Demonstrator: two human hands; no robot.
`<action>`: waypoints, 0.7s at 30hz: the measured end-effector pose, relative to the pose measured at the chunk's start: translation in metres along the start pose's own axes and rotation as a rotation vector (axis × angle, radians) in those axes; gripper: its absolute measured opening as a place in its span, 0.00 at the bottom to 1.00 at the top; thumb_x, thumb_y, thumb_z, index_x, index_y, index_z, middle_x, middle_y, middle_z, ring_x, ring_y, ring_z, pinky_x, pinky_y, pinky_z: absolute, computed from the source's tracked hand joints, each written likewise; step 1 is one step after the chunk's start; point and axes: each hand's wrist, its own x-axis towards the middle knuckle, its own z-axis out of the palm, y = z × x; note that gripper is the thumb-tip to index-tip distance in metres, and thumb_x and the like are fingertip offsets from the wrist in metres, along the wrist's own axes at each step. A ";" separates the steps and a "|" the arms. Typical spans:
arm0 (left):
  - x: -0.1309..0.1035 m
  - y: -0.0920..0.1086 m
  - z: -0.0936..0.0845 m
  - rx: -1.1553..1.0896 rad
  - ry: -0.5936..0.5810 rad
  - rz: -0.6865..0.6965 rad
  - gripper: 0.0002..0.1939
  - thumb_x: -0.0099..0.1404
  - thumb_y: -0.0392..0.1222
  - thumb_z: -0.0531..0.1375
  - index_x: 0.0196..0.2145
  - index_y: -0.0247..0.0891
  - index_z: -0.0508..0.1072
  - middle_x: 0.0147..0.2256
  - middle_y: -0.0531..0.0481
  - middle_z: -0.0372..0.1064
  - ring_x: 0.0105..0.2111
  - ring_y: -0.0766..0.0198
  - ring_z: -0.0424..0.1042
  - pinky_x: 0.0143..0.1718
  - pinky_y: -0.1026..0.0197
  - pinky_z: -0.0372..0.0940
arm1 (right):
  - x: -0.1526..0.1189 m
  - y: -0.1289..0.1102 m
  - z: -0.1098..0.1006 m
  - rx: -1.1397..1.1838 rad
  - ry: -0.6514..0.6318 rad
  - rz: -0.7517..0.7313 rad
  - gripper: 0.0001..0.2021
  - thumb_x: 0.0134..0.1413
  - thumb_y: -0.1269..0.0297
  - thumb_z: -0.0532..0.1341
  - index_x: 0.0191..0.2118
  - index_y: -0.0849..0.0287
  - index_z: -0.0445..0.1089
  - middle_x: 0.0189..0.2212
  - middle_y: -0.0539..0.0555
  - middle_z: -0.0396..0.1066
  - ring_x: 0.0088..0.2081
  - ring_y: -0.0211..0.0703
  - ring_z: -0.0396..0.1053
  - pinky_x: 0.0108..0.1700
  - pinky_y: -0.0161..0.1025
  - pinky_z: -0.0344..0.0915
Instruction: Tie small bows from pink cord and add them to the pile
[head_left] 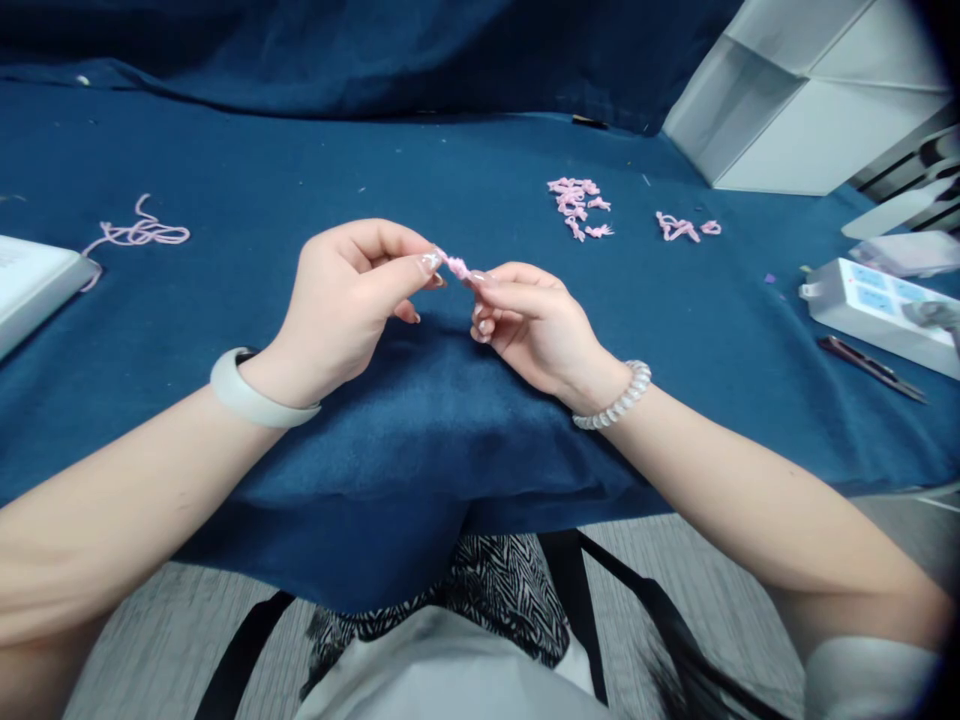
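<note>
pink knotted cord point(457, 267) slants lengthwise down rightward; left hand point(345, 300) and right hand point(538, 318), each grip pinched on an end.

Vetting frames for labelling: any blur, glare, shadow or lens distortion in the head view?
Head view: upper-right and lower-right corners vignetted dark; white bins lean, likely wide-lens distortion; hanging blue cloth shaded dark in its folds; pink cord piece between left hand and right hand looks soft, strands hard to separate; no strong glare.

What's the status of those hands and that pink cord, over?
Left hand, right hand: both pinching. Pink cord: knotted, held between them above blue cloth. Nothing seen in the way; other pink pieces lie apart.
</note>
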 end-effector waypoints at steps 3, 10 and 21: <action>0.001 0.000 0.000 -0.032 0.018 -0.062 0.02 0.57 0.35 0.65 0.28 0.38 0.74 0.29 0.51 0.73 0.32 0.65 0.72 0.24 0.65 0.63 | 0.000 -0.001 0.000 0.004 -0.002 0.024 0.03 0.46 0.70 0.66 0.25 0.60 0.72 0.19 0.47 0.67 0.22 0.30 0.62 0.26 0.31 0.59; 0.002 -0.003 -0.002 -0.096 -0.068 -0.212 0.08 0.58 0.40 0.64 0.37 0.37 0.76 0.33 0.51 0.74 0.33 0.64 0.72 0.22 0.67 0.66 | 0.000 -0.003 0.000 0.018 -0.025 0.071 0.07 0.51 0.68 0.65 0.26 0.62 0.69 0.20 0.48 0.66 0.22 0.30 0.62 0.25 0.30 0.60; 0.000 -0.006 0.000 0.225 -0.086 -0.115 0.13 0.59 0.48 0.66 0.24 0.37 0.75 0.26 0.48 0.73 0.25 0.65 0.69 0.19 0.66 0.60 | 0.001 -0.003 0.000 -0.285 0.036 0.017 0.11 0.58 0.60 0.62 0.28 0.61 0.69 0.21 0.48 0.67 0.21 0.31 0.62 0.25 0.31 0.60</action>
